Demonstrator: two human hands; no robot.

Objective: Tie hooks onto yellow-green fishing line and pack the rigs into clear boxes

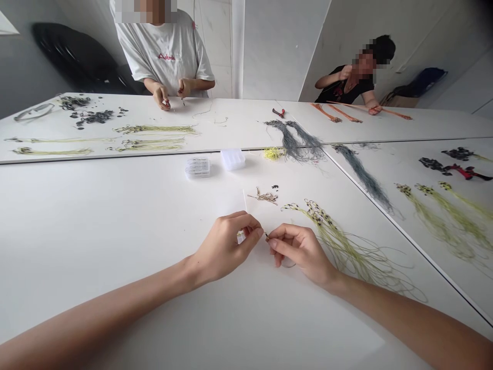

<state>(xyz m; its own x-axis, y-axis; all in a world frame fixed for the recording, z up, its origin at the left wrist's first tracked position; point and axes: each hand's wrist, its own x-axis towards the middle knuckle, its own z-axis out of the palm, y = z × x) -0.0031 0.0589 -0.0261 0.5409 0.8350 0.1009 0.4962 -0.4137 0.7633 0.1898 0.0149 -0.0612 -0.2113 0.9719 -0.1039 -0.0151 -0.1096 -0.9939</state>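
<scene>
My left hand (pixel 231 241) and my right hand (pixel 298 249) meet over the near middle of the table, thumb and fingers pinched together on each. Between the fingertips is the small dark and yellowish end of a fishing rig (pixel 266 235), mostly hidden by the fingers. A thin line curves below my right hand. Just right of it lies a bundle of yellow-green fishing rigs (pixel 339 236), hooks toward the far side and line ends spread nearer me. Beyond my hands sit a small pile of brownish metal pieces (pixel 265 196) and several tiny black pieces (pixel 275 187).
Two clear plastic boxes (pixel 233 159) stand farther back, near grey line bundles (pixel 295 139) and a yellow clump (pixel 272 153). More yellow-green bundles (pixel 442 221) lie at right. Across the table, one person (pixel 165 61) handles small pieces; another (pixel 348 87) handles orange strands (pixel 346 113).
</scene>
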